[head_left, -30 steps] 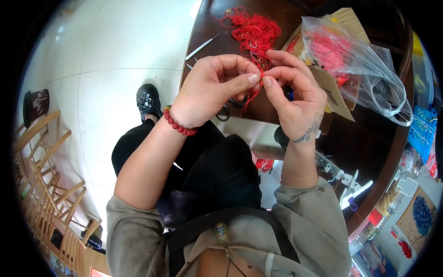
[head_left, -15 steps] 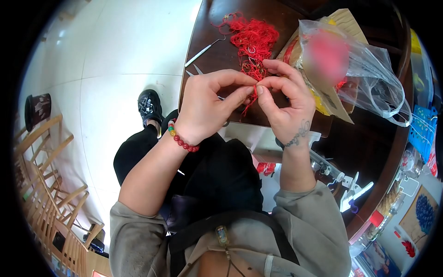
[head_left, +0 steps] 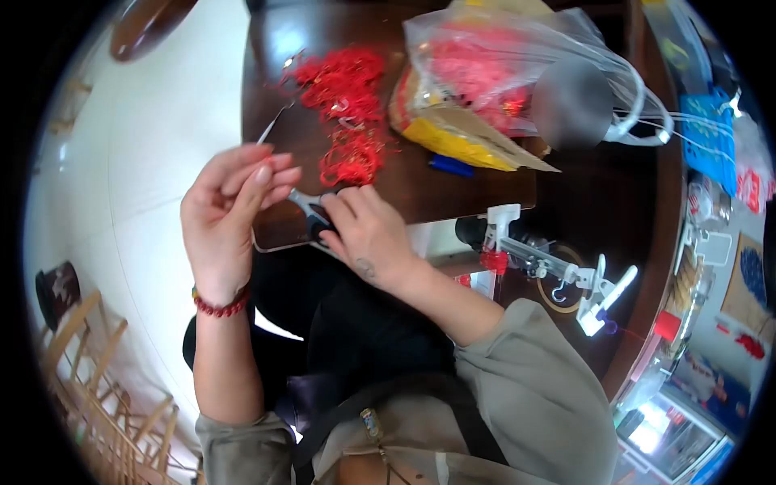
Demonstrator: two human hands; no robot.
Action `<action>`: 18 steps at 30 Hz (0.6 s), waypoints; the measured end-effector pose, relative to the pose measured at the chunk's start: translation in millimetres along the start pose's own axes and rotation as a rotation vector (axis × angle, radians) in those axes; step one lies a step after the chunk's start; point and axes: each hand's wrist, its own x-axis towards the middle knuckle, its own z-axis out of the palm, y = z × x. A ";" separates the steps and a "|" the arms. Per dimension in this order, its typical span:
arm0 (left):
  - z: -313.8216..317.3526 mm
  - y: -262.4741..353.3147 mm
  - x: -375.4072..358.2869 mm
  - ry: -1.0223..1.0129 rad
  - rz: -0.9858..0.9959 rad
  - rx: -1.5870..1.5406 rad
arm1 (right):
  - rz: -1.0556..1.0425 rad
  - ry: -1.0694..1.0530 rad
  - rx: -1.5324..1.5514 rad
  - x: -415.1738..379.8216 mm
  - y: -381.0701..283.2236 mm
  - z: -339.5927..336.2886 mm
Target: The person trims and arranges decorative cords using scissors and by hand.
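Note:
My left hand (head_left: 230, 214) is raised over the table's left edge, thumb pressed to curled fingers. Whatever sits in that pinch is too small to make out. At the table's front edge, my right hand (head_left: 370, 236) has its fingers around the dark handle of a pair of scissors (head_left: 309, 212), which points up and left toward my left hand. Beyond both hands lies a tangled heap of red cord (head_left: 343, 97) with small shiny bits in it. A thin hook tool (head_left: 273, 124) rests left of the heap, its handle partly behind my left fingers.
A cardboard box (head_left: 465, 133) with a clear plastic bag (head_left: 566, 44) stands right of the cord on the dark table (head_left: 283, 36). Near it lies a blue object (head_left: 451, 166). A white clamp-like device (head_left: 558, 267) is at the right. Wooden chairs (head_left: 97, 364) stand at lower left.
My hands, which met over the red cord, have parted. The left moved left, still pinched; the right came down and left onto the scissors. The view has shifted.

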 end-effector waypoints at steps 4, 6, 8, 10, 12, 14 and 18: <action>-2.8 -2.9 3.1 -0.010 -0.064 -0.147 | 0.087 -0.027 -0.033 0.6 3.4 -1.1; -0.8 -3.7 2.8 0.003 -0.065 -0.197 | 0.161 -0.147 -0.073 -3.6 2.6 -2.7; -0.3 -5.0 2.9 0.001 -0.071 -0.248 | 0.174 -0.187 -0.085 -0.2 5.6 -3.4; -2.9 -5.6 4.0 -0.014 -0.080 -0.295 | 0.203 -0.192 -0.075 3.6 9.5 -3.9; -2.4 -2.7 4.1 -0.029 -0.112 -0.332 | 0.241 -0.172 -0.039 5.8 13.1 -4.9; -5.9 -2.4 3.5 -0.050 -0.121 -0.357 | 0.244 -0.167 0.000 9.5 17.5 -9.7; -6.5 0.7 3.1 -0.041 -0.122 -0.377 | 0.451 -0.203 0.420 13.6 17.3 -22.4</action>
